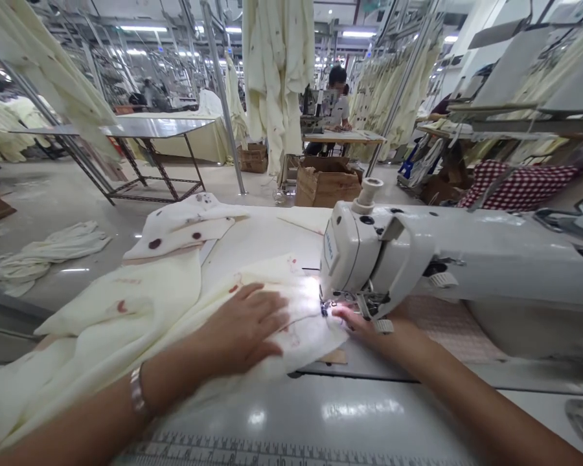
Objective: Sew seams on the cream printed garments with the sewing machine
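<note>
A cream fabric piece with small red motifs (140, 304) lies across the sewing table and runs under the needle of a white sewing machine (418, 252). My left hand (245, 327) lies flat on the fabric, fingers stretched toward the lit needle area. My right hand (364, 327) rests at the presser foot, fingers pressed on the fabric's edge, partly hidden under the machine head. A bracelet sits on my left wrist.
A ruler strip (272, 450) runs along the table's near edge. Fabric heaps lie on the floor at left (48, 249). Cardboard boxes (325, 181), a metal table (146, 129), hanging cream garments (276, 71) and a seated person (337, 103) stand behind.
</note>
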The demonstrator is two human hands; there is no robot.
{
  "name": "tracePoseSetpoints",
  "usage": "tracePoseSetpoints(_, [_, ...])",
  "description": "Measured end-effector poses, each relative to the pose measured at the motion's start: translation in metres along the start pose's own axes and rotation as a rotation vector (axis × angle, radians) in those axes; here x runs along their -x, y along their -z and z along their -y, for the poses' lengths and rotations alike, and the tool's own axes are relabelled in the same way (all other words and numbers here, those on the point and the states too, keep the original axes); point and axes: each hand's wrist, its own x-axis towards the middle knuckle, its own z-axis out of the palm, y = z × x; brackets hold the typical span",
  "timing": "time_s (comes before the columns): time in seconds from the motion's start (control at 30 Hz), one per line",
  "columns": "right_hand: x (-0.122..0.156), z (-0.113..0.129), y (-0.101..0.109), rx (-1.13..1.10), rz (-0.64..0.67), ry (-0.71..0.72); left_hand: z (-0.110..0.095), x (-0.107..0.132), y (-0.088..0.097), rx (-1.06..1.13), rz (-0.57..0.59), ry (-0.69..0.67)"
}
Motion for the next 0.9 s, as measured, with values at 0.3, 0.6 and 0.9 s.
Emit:
tracePoseSetpoints(0.3, [0.011,0.016,-0.006,-0.194,-0.038,-0.099,-0.089,0.0,-0.022,0.215,-0.086,0.108])
tracePoseSetpoints(0.6, [0.026,0.011,0.004,-0.157,-0.242,0.006,-0.046,-0.022,-0.028,0.184,-0.063,0.231])
tracePoseSetpoints(0.9, [0.062,0.021,-0.016,0.163,-0.052,0.401,-0.056,-0.029,-0.031,0.122,-0.091,0.297])
